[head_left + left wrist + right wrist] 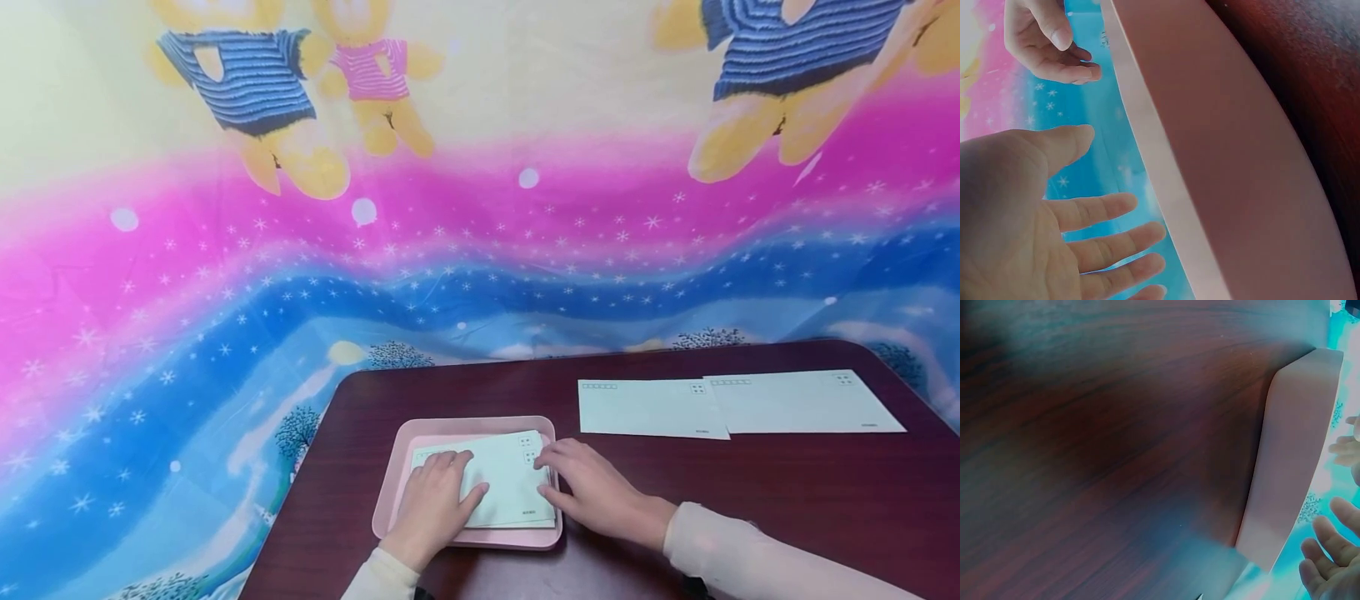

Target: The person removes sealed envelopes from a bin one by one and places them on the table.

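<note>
A pink tray [390,493] holds a small stack of pale envelopes [512,493], printed with postcode boxes and stamp squares. My left hand [433,502] is over the left part of the stack, its thumb pointing across the paper. In the left wrist view this hand [1041,212] has its fingers straight and spread near the tray's side wall [1210,137]. At the tray's right edge is my right hand [600,490], fingers reaching toward the stack. The right wrist view shows its fingers [1329,540] loosely bent with nothing gripped. Whether either hand touches the envelopes I cannot tell.
Two more envelopes lie at the back right of the dark wooden table [750,483]: a left one [648,408] and a right one [802,402], their edges meeting. Behind the table hangs a colourful cloth [480,217] with bears and snowflakes.
</note>
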Demonstrator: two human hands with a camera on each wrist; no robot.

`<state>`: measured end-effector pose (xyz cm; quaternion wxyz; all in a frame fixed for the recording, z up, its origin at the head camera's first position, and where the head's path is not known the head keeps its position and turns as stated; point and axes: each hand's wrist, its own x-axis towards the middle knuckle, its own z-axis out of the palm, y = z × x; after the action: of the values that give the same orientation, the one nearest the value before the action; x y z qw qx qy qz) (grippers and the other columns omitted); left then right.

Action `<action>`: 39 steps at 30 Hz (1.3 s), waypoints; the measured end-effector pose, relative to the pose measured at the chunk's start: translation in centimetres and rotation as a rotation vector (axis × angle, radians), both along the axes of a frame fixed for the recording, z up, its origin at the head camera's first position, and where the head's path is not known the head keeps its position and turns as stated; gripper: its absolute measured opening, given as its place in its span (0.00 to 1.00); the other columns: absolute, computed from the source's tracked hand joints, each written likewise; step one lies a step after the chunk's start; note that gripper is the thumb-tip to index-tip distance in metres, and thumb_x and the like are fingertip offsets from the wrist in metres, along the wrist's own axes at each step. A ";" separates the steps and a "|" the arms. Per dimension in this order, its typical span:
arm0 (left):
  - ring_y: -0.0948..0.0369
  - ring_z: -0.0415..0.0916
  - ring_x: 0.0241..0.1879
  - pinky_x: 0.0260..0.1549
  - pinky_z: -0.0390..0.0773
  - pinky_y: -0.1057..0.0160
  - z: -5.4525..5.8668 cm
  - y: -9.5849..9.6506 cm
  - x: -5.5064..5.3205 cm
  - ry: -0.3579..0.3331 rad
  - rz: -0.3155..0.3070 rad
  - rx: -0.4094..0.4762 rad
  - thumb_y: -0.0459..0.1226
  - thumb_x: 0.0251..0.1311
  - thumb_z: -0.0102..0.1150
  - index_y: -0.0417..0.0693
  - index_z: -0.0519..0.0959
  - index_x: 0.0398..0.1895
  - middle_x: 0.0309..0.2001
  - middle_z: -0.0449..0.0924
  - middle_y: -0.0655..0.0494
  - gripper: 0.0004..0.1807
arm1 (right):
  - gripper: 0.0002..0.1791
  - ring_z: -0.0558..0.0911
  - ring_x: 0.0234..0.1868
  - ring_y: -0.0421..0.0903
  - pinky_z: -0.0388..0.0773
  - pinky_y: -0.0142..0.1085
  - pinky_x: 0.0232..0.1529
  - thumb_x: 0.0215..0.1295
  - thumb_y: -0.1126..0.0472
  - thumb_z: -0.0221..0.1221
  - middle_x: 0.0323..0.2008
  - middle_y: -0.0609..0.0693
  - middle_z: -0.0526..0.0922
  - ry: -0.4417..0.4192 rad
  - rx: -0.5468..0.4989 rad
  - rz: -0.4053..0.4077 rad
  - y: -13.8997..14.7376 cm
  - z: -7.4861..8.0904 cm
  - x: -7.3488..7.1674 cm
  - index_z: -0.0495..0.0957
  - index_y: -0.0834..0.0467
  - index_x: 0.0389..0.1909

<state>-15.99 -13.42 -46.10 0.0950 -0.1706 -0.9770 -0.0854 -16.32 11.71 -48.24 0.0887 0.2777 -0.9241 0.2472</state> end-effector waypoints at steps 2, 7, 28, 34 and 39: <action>0.51 0.80 0.53 0.47 0.79 0.49 -0.2 -0.2 -0.1 0.005 -0.001 -0.001 0.52 0.61 0.65 0.46 0.81 0.56 0.50 0.85 0.49 0.26 | 0.13 0.79 0.51 0.42 0.78 0.43 0.54 0.64 0.54 0.67 0.46 0.42 0.84 -0.001 0.004 0.021 -0.2 0.0 -0.1 0.83 0.53 0.47; 0.51 0.81 0.52 0.46 0.80 0.49 -0.5 -0.8 -0.1 0.023 -0.005 -0.009 0.52 0.61 0.66 0.46 0.81 0.55 0.49 0.85 0.49 0.25 | 0.14 0.80 0.49 0.43 0.78 0.42 0.53 0.64 0.55 0.67 0.45 0.43 0.85 0.040 0.017 0.082 -0.9 -0.3 -0.4 0.83 0.55 0.47; 0.51 0.82 0.51 0.44 0.80 0.48 -1.3 -1.9 -0.6 0.033 0.008 -0.019 0.52 0.60 0.66 0.46 0.81 0.54 0.49 0.86 0.49 0.25 | 0.16 0.81 0.50 0.44 0.77 0.42 0.56 0.60 0.55 0.70 0.43 0.46 0.84 0.101 0.086 0.130 -2.9 -1.5 -2.3 0.82 0.56 0.47; 0.50 0.82 0.51 0.43 0.80 0.47 -1.3 -2.1 -1.0 0.022 0.022 -0.015 0.52 0.60 0.66 0.45 0.82 0.54 0.48 0.86 0.48 0.25 | 0.18 0.79 0.49 0.44 0.75 0.41 0.57 0.60 0.54 0.70 0.44 0.47 0.83 0.086 0.107 0.114 -3.5 -1.8 -2.8 0.82 0.57 0.48; 0.50 0.82 0.50 0.42 0.80 0.47 -1.5 -2.3 -1.4 0.014 0.034 -0.007 0.52 0.60 0.66 0.45 0.82 0.53 0.48 0.86 0.48 0.25 | 0.19 0.80 0.51 0.46 0.75 0.43 0.59 0.60 0.54 0.70 0.46 0.49 0.83 0.061 0.115 0.090 -3.7 -2.1 -3.1 0.82 0.58 0.49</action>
<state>-17.34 -15.74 -47.62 0.1028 -0.1550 -0.9794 -0.0792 -19.46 8.04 -50.30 0.0894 0.3310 -0.9202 0.1889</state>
